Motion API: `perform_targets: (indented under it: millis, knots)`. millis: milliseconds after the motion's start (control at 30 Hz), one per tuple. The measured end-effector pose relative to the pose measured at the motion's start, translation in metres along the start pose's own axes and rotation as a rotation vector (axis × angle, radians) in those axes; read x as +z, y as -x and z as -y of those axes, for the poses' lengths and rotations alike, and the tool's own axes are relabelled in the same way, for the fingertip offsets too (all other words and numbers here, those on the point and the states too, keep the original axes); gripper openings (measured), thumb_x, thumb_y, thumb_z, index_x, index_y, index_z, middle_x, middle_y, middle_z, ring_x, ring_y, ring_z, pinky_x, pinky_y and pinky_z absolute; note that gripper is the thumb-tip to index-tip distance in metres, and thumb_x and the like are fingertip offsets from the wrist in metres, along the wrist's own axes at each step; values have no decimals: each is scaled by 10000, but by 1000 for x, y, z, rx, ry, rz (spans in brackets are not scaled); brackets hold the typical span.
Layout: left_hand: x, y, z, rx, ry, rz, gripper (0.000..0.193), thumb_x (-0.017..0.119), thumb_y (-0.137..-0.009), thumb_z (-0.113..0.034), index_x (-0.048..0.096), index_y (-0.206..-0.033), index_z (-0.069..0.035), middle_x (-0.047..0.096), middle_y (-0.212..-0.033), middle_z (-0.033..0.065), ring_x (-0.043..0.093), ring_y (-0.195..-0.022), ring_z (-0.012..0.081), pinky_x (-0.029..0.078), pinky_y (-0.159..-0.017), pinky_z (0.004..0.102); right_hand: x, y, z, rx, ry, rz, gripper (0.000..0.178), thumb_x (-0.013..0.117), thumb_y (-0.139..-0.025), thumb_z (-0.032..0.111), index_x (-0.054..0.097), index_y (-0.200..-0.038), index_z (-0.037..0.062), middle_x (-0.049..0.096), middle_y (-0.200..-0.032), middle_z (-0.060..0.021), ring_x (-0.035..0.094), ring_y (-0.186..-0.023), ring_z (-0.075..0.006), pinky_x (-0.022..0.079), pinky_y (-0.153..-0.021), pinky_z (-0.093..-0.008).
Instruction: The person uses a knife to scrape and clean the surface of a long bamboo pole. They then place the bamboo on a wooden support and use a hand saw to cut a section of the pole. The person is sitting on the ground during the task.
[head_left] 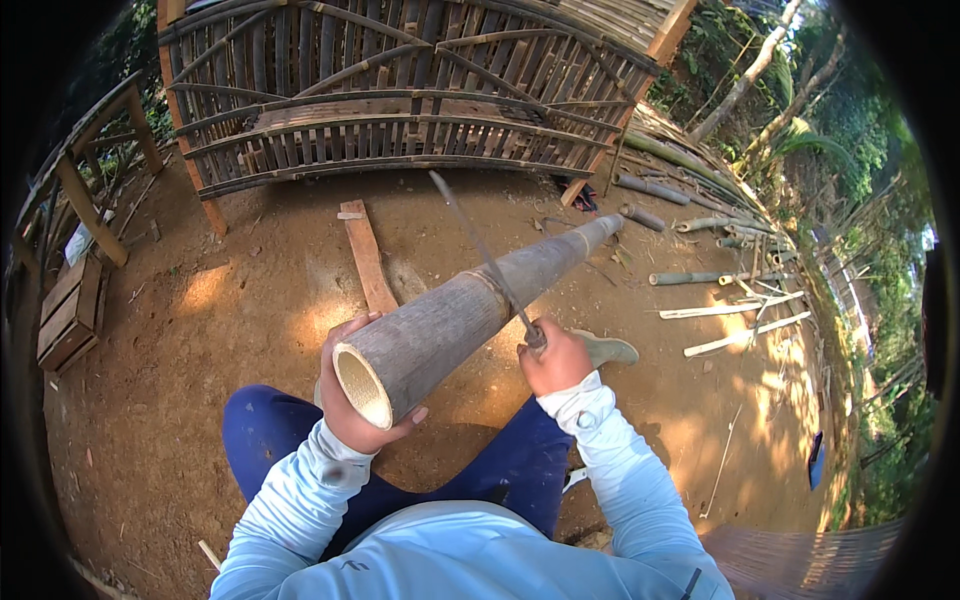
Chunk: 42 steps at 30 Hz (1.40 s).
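A thick grey-brown bamboo pole [432, 328] slants away from me, its hollow pale end near my lap and its narrower end far right. My left hand [348, 418] is wrapped round the near end from below, the thumb at its right. In my right hand [560, 362] is the handle of a machete [468, 232], gripped in a closed fist. Its long dark blade points up and left, crossing the pole at a ringed node. Whether the edge touches the bamboo or passes just above it, I cannot tell.
A slatted bamboo structure [400, 105] stands ahead. On the dirt ground lie a wooden board [368, 262] and, at right, several cut bamboo pieces [690, 279] and split strips [745, 336]. A wooden crate [72, 318] sits at left. My boot [612, 350] rests beyond my right hand.
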<state>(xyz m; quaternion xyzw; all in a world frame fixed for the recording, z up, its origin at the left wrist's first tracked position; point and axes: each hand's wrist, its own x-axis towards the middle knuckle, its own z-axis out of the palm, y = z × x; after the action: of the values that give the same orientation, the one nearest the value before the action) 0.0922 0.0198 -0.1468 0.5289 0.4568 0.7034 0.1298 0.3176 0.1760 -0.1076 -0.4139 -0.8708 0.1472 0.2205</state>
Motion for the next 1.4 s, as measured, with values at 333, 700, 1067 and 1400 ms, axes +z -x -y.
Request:
perform_targets:
  millis: [333, 700, 1067, 1400]
  knots:
    - [-4, 1, 5, 102, -28, 61, 1064, 894, -505, -211, 312, -1377, -30, 440, -1308, 165, 482, -1227, 297, 402, -1029, 424, -7, 15, 23, -232, -106, 44, 181, 673, -775, 132, 588, -884, 15, 617, -730, -222, 618, -736, -426, 489, -639, -459]
    - [0, -1, 0, 114, -69, 117, 1025, 894, -503, -248, 362, -1353, -41, 457, -1301, 167, 493, -1214, 302, 403, -1020, 422, -21, -9, -2, 15, 90, -18, 177, 658, -752, 93, 580, -899, 31, 607, -721, -223, 620, -736, -426, 480, -629, -455]
    - [11, -4, -1, -62, 200, 6, 1187, 958, -471, -338, 274, -1397, -49, 408, -1401, 177, 457, -1271, 312, 383, -1056, 444, 22, 5, -71, 459, -527, -61, 216, 765, -734, 169, 601, -809, 49, 617, -713, -54, 584, -653, -168, 472, -635, -325]
    - [30, 7, 14, -146, 596, -367, 897, 830, -713, -186, 296, -1427, -89, 434, -1383, 89, 412, -1293, 276, 310, -1085, 457, 58, 14, -9, 250, -392, -131, 248, 752, -747, 176, 594, -871, 32, 621, -737, -87, 623, -713, -235, 480, -664, -350]
